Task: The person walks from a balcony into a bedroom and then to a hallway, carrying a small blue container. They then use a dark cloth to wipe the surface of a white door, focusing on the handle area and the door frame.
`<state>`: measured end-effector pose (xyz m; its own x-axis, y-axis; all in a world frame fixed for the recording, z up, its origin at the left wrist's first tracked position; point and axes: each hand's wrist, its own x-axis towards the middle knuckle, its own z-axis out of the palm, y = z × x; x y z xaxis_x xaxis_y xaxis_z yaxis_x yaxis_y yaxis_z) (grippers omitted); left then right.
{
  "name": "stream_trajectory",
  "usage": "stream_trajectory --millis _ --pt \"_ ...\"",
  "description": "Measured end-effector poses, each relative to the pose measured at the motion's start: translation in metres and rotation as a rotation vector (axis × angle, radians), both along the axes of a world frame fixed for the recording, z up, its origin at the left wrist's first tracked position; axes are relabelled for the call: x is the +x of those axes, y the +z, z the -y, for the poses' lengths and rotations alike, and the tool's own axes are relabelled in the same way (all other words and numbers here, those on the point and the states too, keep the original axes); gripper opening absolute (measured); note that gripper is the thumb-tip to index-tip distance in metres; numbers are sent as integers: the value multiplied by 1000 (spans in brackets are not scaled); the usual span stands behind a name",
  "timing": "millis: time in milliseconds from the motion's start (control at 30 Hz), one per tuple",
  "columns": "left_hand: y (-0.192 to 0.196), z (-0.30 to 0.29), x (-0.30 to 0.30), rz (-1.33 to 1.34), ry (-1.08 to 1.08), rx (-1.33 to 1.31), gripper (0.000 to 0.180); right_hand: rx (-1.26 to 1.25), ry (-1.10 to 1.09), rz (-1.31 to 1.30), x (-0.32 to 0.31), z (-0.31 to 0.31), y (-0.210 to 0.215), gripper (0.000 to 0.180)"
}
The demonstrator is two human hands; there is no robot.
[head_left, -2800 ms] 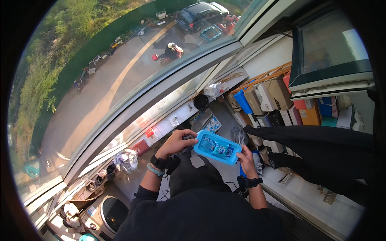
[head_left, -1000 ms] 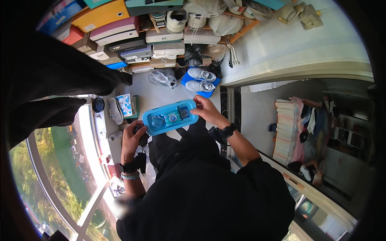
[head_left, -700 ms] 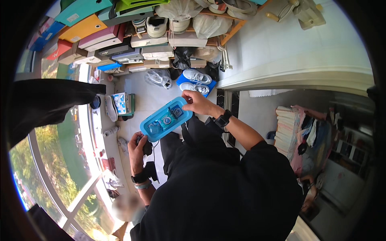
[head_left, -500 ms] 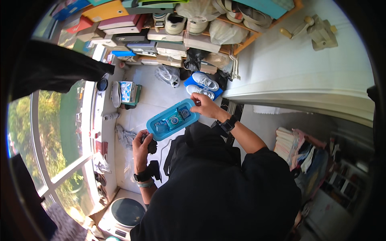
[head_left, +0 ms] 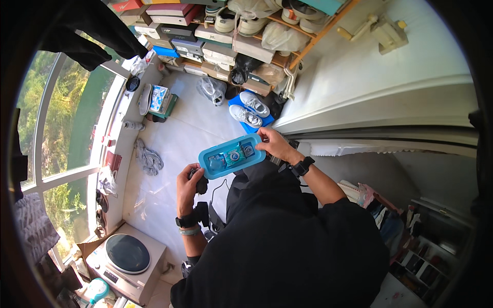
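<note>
Blue plastic, shallow and oblong with rounded corners: that is the tray (head_left: 232, 156) I hold up in front of my chest, above the pale floor (head_left: 174, 133). A few small items lie in it, a round one near the middle and a darker one toward the right end; I cannot make out what they are. My right hand (head_left: 273, 145) pinches the tray's right end, thumb on the near rim and fingers curled over the far edge. My left hand (head_left: 188, 180) sits just below the tray's left end, closed around a small dark object (head_left: 200, 185); whether it also touches the tray I cannot tell.

As for progress, I judge the tray is only being carried or looked over: it is lifted, roughly level, set down nowhere, and its contents are all inside.

Farther off, a pair of light sneakers (head_left: 248, 109) rests on a blue mat, with stacked shoe boxes (head_left: 195, 36) on shelves beyond. To the left a grey cloth (head_left: 149, 158) lies on the floor beside the window sill, and near me on the left stands a round-topped white machine (head_left: 126, 256).
</note>
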<state>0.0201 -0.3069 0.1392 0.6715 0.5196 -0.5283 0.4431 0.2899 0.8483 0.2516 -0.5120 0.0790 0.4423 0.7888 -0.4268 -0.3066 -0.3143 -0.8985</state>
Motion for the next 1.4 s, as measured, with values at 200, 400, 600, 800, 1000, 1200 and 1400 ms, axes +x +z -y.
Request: stream_trajectory --millis 200,400,600,800,1000,1200,1400 --pt "6 56 18 7 -91 82 17 67 -36 28 8 66 -4 18" --pt "4 133 59 -25 -139 94 18 78 -29 18 37 158 -16 17" --pt "-4 227 108 3 -166 -10 17 92 -113 56 65 268 -23 17" --pt "-5 296 135 -26 -359 48 18 55 -241 26 60 361 -25 18" --pt "-16 337 164 -20 -542 -3 20 50 -435 -18 38 430 -20 17" --pt "-19 403 193 -40 -669 -116 19 -50 -572 42 22 510 -3 18" --pt "-5 490 238 -6 -804 -148 14 -121 -712 48 32 601 7 16"
